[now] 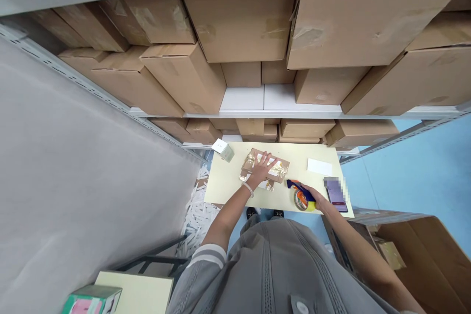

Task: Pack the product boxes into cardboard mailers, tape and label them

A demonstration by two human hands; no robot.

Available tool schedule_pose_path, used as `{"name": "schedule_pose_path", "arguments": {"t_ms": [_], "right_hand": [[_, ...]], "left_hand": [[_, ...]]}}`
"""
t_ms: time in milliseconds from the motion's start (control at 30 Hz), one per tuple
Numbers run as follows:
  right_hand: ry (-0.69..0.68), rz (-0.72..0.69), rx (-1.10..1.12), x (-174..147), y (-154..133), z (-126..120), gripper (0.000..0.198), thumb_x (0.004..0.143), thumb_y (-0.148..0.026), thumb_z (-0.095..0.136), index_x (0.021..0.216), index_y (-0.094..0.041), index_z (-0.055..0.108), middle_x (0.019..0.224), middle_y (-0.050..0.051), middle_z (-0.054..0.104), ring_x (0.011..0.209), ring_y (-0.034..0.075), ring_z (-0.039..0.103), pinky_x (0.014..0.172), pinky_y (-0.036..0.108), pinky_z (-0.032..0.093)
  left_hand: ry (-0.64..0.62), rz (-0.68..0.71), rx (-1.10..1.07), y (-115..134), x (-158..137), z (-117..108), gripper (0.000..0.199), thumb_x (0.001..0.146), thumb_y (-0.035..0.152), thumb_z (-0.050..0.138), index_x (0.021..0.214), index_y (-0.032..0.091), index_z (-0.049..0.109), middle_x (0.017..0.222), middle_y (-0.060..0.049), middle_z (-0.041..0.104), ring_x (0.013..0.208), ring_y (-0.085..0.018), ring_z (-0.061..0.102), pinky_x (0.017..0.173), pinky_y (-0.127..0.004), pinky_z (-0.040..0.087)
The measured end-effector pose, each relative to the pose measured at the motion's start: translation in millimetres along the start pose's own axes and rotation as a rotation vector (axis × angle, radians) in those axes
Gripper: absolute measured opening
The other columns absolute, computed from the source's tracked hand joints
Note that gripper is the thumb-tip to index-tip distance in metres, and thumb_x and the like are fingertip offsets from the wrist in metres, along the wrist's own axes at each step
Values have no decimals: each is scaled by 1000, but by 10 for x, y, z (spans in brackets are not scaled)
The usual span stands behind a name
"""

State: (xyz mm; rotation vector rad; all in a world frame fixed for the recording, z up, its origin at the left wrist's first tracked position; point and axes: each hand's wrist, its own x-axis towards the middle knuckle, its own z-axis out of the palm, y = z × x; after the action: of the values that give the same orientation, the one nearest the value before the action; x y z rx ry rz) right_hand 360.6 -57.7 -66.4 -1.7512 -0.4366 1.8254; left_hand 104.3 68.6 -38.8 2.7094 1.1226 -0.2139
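Two small cardboard parcels (281, 169) wrapped in shiny tape lie against each other on the pale yellow table (228, 189). My left hand (261, 167) rests flat on them with its fingers spread. A blue and orange tape dispenser (299, 187) with a roll of tape is gripped by my right hand (317, 198) near the table's front edge, just right of the parcels. A phone (336, 195) lies to the right of that hand, and a white slip (319, 166) is behind it.
A small white box (222, 149) stands at the table's back left. Shelves of cardboard boxes (243, 19) rise beyond the table. An open carton (423, 250) stands at the right; paper shreds (200, 216) lie on the left floor. A green box (91, 299) sits at lower left.
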Motion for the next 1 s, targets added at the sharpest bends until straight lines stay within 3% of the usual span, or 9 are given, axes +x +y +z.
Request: {"name": "schedule_pose_path", "arguments": {"t_ms": [100,200,267,433,533,667,767,900,1000], "right_hand": [[232,-69,-271,-6,44,2,30,84,-46,61,66,-22,57,60,5,64,71,24,69,71,33,54],[374,-198,-543,20,26,20,19,82,-37,65,71,-23,57,69,6,66,96,28,69,85,36,51],[420,-264,-578,35,23,45,8,81,-29,65,82,-23,59,84,9,69,113,28,63,94,38,48],[565,-312,-658,30,-28,229,25,83,-20,60,108,-14,59,129,24,56,140,34,38,109,45,35],[569,-335,-771,71,-181,531,34,92,-28,49,120,-9,56,131,26,56,133,35,47,105,44,39],[483,-357,-790,243,-425,1071,42,97,-38,41,127,-12,54,117,19,69,112,29,64,89,35,49],[535,-311,-777,376,-535,1343,45,98,-37,34,127,-8,54,110,22,70,103,31,68,81,36,50],[584,-279,-763,464,-570,1417,43,97,-34,33,120,-12,62,108,21,71,102,32,69,78,37,51],[585,-288,-753,506,-577,1361,40,96,-34,38,117,-14,66,107,20,72,102,32,69,77,36,51]], "left_hand": [[-1,-19,0,-46,9,29,113,68,23,82,157,29,13,165,-15,8,151,-38,-2,113,-72,-5],[-7,-34,-19,-81,25,50,115,67,25,84,157,27,13,165,-16,8,151,-38,-3,113,-72,-6],[4,-36,-46,-88,30,58,112,68,26,84,157,27,15,164,-16,8,151,-39,-2,112,-72,-8],[19,-46,-55,-80,31,63,111,69,25,83,157,27,15,164,-16,9,151,-39,-2,112,-72,-9],[-13,-56,-21,-76,51,68,116,66,25,85,157,28,13,165,-16,6,151,-39,-3,113,-72,-5],[4,-86,20,-76,73,103,117,66,23,85,157,29,12,165,-15,6,151,-38,-3,114,-71,-4],[30,-115,2,-106,55,158,120,65,29,87,157,28,11,164,-16,5,151,-39,-3,114,-72,-4],[45,-123,-94,-194,-4,220,118,65,48,84,157,27,14,164,-17,2,150,-40,-4,113,-73,-7],[74,-113,-245,-278,-64,209,107,75,58,73,158,24,13,165,-15,2,151,-36,-4,118,-64,-5]]}}
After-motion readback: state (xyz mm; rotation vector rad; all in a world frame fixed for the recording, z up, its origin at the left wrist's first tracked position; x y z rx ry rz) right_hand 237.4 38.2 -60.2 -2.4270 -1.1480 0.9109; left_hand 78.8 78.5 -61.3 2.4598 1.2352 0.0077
